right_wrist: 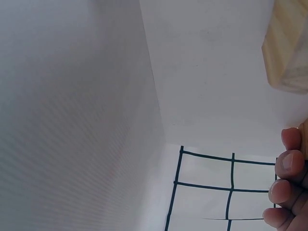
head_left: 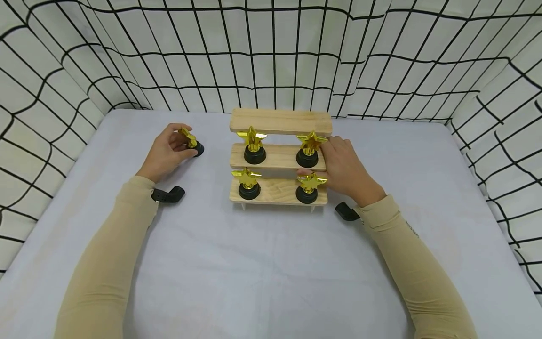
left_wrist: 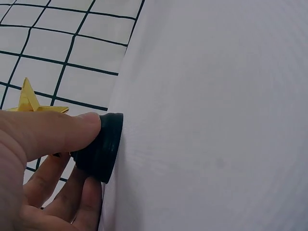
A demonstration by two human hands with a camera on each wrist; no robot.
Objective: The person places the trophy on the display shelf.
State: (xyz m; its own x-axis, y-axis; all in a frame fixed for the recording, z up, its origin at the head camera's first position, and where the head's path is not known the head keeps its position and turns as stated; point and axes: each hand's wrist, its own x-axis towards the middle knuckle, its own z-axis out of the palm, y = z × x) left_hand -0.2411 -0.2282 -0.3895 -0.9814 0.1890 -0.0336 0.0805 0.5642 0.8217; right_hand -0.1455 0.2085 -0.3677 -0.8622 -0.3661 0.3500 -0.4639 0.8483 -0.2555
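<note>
My left hand [head_left: 167,150] pinches a small star trophy [head_left: 197,149] by its black round base, its gold star beside the fingers; in the left wrist view the base [left_wrist: 103,149] stands against the white cloth. A three-tier wooden shelf [head_left: 279,121] is in the middle of the table. My right hand [head_left: 345,165] grips the right end of its middle board, thumb below that board. Close to it are a trophy [head_left: 310,148] on the middle tier and another [head_left: 310,188] on the bottom tier. In the right wrist view, curled fingers [right_wrist: 286,163] touch wood at the edge.
On the shelf's left side stand two more gold star trophies, a middle-tier one [head_left: 254,149] and a bottom-tier one [head_left: 248,184]. The top board bears nothing. White cloth [head_left: 254,263] covers the table, and a black wire grid [head_left: 275,54] lines its back and sides.
</note>
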